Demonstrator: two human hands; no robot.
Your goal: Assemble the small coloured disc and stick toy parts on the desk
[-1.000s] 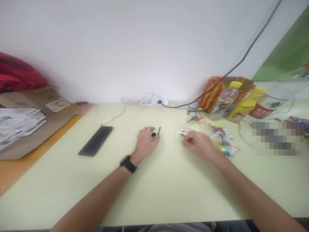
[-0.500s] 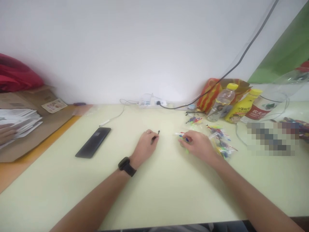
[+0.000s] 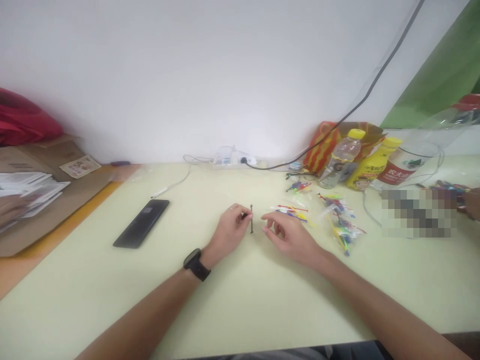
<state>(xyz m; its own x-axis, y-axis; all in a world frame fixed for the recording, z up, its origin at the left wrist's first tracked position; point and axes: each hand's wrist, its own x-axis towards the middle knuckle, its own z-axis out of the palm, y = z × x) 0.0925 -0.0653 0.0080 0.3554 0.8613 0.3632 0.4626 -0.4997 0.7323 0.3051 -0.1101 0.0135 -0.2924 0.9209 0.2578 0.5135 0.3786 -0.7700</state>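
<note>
My left hand (image 3: 232,227), with a black watch (image 3: 197,264) on its wrist, is closed, thumb and fingertips pinching a small black plastic piece. This thin black rod (image 3: 251,220) stands out past the fingertips and has arrow-like ends. Just to its right, my right hand (image 3: 290,237) hovers over the table with thumb and forefinger apart and nothing visible between them. Behind the right hand lie loose coloured plastic sticks (image 3: 292,211) in red, yellow and blue. Farther right are small clear bags of similar pieces (image 3: 339,212).
A black phone (image 3: 141,223) lies on the left of the table. Bottles with yellow caps (image 3: 371,167) and a large bottle (image 3: 401,170) stand back right. Glasses (image 3: 302,175) and a power strip (image 3: 232,157) lie near the wall. Other people's hands (image 3: 13,210) show at the edges.
My right hand has moved left and away from the coloured sticks, toward my left hand. The black rod in my left hand now shows along its length.
</note>
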